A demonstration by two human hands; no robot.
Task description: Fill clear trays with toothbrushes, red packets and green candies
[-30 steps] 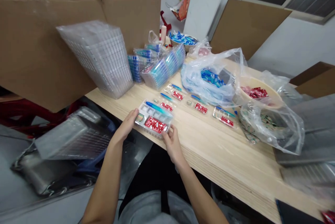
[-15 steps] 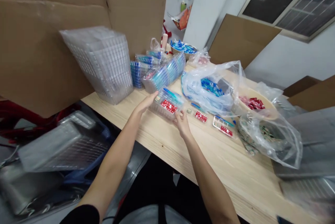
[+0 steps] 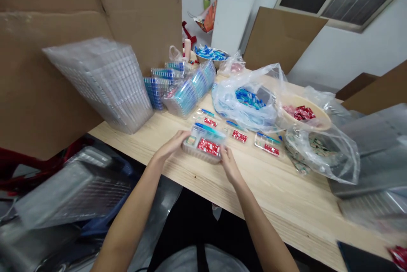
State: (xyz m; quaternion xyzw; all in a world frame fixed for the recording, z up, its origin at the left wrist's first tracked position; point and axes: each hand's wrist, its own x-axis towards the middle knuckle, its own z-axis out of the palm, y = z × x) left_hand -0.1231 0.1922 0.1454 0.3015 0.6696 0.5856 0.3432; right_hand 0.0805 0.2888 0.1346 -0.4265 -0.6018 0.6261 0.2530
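Between my two hands is a stack of clear plastic trays (image 3: 193,150). Its top one holds a red patterned packet (image 3: 209,146), a blue pen-like stick (image 3: 210,129) and a small greenish piece (image 3: 190,140). My left hand (image 3: 176,142) grips the stack's left end, and my right hand (image 3: 228,161) closes on its right end. Just behind lies another filled clear tray (image 3: 203,115). To the right are two more, a middle tray (image 3: 237,132) and a right-hand tray (image 3: 267,145), each with a red packet and a blue stick.
A tall stack of clear trays (image 3: 111,81) leans at the left; filled trays (image 3: 187,94) stand in rows behind. A plastic bag of blue sticks (image 3: 251,98), a bowl of red packets (image 3: 305,111) and a bag of greenish packets (image 3: 321,149) line the right. Cardboard (image 3: 57,73) walls the left.
The tray stack has come nearer to me, held by both hands. A filled tray now shows on the table behind it. The camera view has shifted a little.
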